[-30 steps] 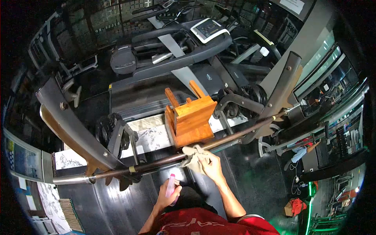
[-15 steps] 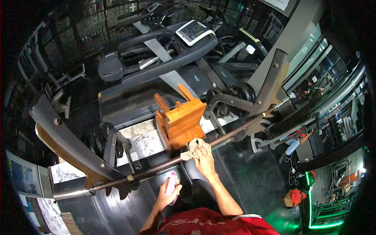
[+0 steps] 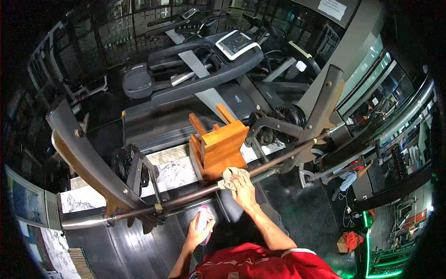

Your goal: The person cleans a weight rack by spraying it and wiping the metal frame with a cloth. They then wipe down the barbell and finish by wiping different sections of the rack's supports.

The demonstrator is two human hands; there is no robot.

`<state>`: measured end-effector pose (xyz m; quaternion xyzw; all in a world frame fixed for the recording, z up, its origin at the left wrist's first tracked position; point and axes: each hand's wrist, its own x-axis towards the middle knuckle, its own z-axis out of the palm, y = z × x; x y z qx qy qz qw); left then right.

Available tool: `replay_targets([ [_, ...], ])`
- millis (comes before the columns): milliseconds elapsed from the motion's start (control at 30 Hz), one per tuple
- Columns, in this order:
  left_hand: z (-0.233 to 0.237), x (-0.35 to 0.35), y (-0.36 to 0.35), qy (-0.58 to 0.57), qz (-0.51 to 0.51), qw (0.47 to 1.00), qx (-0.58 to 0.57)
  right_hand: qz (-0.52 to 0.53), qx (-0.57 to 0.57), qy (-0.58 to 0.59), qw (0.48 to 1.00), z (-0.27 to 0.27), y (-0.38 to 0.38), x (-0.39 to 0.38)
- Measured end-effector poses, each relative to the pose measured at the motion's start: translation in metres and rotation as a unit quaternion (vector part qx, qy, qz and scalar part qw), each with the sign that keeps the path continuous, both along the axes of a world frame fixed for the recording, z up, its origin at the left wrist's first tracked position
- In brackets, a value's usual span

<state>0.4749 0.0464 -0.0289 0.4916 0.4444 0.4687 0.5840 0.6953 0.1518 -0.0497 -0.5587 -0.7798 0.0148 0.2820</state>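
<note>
A long metal barbell (image 3: 186, 197) lies across the two dark uprights of a rack. My right hand (image 3: 244, 190) presses a crumpled beige cloth (image 3: 228, 178) onto the middle of the bar, fingers bent over the cloth. Below the bar, my left hand (image 3: 200, 231) is wrapped round a small bottle (image 3: 202, 218) with a pink top, held upright. Just behind the cloth stands an orange-brown wooden stool (image 3: 225, 145), tipped at an angle in this view.
Treadmills (image 3: 186, 109) stand beyond the rack. Weight plates (image 3: 289, 116) hang near the right upright (image 3: 325, 102), and the left upright (image 3: 86, 149) rises at the left. A red cloth in a box (image 3: 351, 241) sits on the floor at the lower right.
The view has shifted slightly, so the rack and stool appear a little further right. The cloth under my right hand looks more spread over the bar. My left hand still holds the bottle.
</note>
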Motion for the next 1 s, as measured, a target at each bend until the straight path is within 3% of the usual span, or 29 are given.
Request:
replay_targets([
  [267,-0.008,0.04,-0.004,-0.015,0.04,0.999,-0.024,0.122,-0.058,-0.045,0.99,0.022,0.031,0.008],
  [333,-0.016,0.056,-0.003,0.059,0.064,0.996,0.011,0.175,-0.092,-0.037,0.98,0.022,0.049,0.013],
  [400,-0.02,0.079,-0.005,-0.021,0.114,0.99,-0.081,0.206,-0.125,-0.031,0.97,0.014,0.06,0.017],
  [467,-0.009,0.109,0.003,-0.012,0.157,0.982,-0.106,0.245,-0.098,-0.064,0.962,0.018,0.059,0.027],
  [567,-0.01,0.152,0.011,0.048,0.215,0.973,-0.063,0.308,-0.051,-0.069,0.948,0.006,0.066,0.052],
  [600,-0.014,0.166,0.017,0.125,0.236,0.964,0.003,0.367,-0.023,-0.075,0.927,0.009,0.073,0.066],
  [667,-0.01,0.181,0.02,0.293,0.261,0.911,0.127,0.368,-0.027,-0.021,0.929,0.003,0.084,0.09],
  [733,-0.007,0.195,0.011,0.12,0.262,0.958,-0.002,0.359,-0.066,-0.023,0.931,0.01,0.093,0.115],
  [800,0.013,0.207,0.006,0.027,0.286,0.957,-0.041,0.366,-0.124,-0.053,0.921,0.012,0.102,0.142],
  [900,0.014,0.216,-0.007,0.116,0.317,0.941,-0.023,0.349,-0.158,-0.072,0.921,0.014,0.114,0.176],
  [1000,0.013,0.231,-0.023,0.091,0.368,0.925,-0.022,0.342,-0.155,-0.08,0.923,0.017,0.118,0.194],
])
